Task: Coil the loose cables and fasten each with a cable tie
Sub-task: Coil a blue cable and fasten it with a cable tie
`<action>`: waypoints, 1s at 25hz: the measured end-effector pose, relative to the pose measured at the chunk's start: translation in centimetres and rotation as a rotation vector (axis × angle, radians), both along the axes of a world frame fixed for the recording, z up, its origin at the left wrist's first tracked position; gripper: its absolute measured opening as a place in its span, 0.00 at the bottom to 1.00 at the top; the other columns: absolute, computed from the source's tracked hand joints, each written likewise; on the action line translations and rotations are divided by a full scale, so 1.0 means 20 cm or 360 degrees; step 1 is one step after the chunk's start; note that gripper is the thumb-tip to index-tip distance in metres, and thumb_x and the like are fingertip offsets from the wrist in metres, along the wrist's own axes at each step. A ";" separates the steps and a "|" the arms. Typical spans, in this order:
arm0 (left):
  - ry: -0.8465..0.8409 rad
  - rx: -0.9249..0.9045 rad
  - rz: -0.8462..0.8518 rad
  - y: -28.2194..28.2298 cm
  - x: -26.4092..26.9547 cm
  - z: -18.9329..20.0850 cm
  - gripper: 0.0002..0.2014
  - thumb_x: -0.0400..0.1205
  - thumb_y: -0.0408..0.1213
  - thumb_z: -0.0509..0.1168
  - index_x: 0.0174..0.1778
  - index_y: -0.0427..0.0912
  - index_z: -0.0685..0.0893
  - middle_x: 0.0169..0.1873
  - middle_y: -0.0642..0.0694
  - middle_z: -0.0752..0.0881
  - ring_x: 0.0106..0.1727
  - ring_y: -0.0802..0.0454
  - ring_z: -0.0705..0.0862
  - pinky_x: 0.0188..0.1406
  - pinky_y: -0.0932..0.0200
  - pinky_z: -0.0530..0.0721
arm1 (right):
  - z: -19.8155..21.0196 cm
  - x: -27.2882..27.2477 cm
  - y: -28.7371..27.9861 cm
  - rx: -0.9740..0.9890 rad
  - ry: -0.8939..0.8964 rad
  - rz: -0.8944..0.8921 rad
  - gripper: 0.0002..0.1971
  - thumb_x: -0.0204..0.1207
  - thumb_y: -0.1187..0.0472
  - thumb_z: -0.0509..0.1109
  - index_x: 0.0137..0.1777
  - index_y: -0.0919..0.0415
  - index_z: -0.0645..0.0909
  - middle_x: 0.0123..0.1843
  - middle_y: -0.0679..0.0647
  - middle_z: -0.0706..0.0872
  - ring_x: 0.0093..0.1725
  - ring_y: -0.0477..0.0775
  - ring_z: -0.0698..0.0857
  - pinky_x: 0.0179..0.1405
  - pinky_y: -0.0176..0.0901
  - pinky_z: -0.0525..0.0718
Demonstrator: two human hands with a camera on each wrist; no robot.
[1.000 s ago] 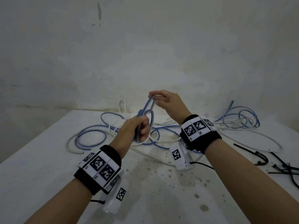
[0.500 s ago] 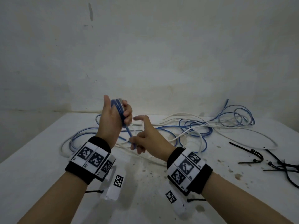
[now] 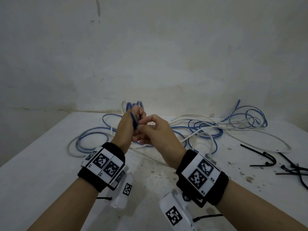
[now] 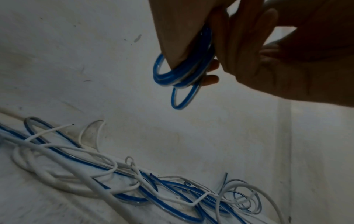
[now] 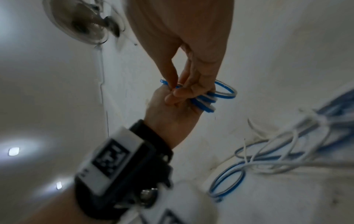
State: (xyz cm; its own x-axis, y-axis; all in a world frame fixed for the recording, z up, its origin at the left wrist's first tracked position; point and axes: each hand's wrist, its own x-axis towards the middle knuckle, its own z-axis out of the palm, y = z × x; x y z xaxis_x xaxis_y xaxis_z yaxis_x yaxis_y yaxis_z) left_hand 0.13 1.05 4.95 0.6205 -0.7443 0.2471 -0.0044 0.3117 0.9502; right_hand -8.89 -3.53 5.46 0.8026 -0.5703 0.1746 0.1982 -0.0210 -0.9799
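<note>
Since 0.5 s ago the right hand (image 3: 155,130) has come up and in, now touching the left hand (image 3: 126,125); the left has shifted a bit toward centre w/ the coil raised.

Nearest: both forearms w/ black wristbands (image 3: 106,165) carrying white marker tags. Above them the hands meet over the surface (image 3: 41,180). Left grip is closed round a small blue coil (image 4: 184,72): several turns looped over the thumb & held against the fingers (image 4: 210,78), one loose loop hanging off the bundle. Right grip pinches at the same coil, thumb & forefinger tips pressed onto the strands at the left palm (right wrist view (image 5: 205,100)), other fingers curled; exactly which strand it pinches can't be told.

Past the hands, loose cables (image 3: 200,130) lie tangled on the surface, blue & white mixed, spreading from a wide loop at left (image 3: 90,139) to a smaller cluster of rings far right (image 3: 250,117) by the wall. A white cable sweeps out in a long arc at right. Black cable ties (image 3: 286,169) lie in a heap at the right edge, well apart from the hands.

Farthest: stained white wall (image 3: 150,55); a wall fan (image 5: 84,22) shows in the right wrist view.
</note>
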 end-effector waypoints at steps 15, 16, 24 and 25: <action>0.0242 0.0295 -0.0156 0.06 0.02 0.00 0.31 0.84 0.58 0.43 0.22 0.40 0.67 0.09 0.54 0.60 0.08 0.61 0.57 0.08 0.73 0.54 | -0.04 -0.03 -0.21 -0.1837 0.0416 -0.0008 0.18 0.84 0.53 0.56 0.72 0.53 0.64 0.37 0.51 0.81 0.36 0.52 0.80 0.38 0.48 0.76; 0.0140 0.0340 -0.0092 0.05 0.02 -0.01 0.30 0.84 0.59 0.42 0.24 0.41 0.67 0.09 0.55 0.60 0.09 0.61 0.57 0.09 0.72 0.54 | -0.05 -0.03 -0.20 -0.1887 0.0478 -0.0085 0.18 0.85 0.53 0.53 0.73 0.53 0.63 0.33 0.53 0.80 0.33 0.57 0.79 0.35 0.49 0.75; 0.0017 0.0555 -0.0227 0.05 0.05 -0.02 0.34 0.79 0.67 0.35 0.28 0.41 0.70 0.12 0.53 0.64 0.11 0.60 0.58 0.10 0.73 0.58 | -0.03 -0.03 -0.16 -0.2366 0.0624 -0.0210 0.25 0.86 0.54 0.51 0.80 0.40 0.50 0.25 0.49 0.69 0.26 0.56 0.74 0.25 0.43 0.67; 0.0084 0.0442 -0.0127 0.04 0.05 -0.02 0.33 0.81 0.65 0.37 0.34 0.40 0.72 0.12 0.53 0.66 0.11 0.60 0.60 0.10 0.72 0.60 | -0.04 -0.02 -0.16 -0.2390 0.0593 -0.0260 0.21 0.86 0.56 0.52 0.78 0.44 0.58 0.26 0.50 0.70 0.28 0.58 0.76 0.26 0.47 0.66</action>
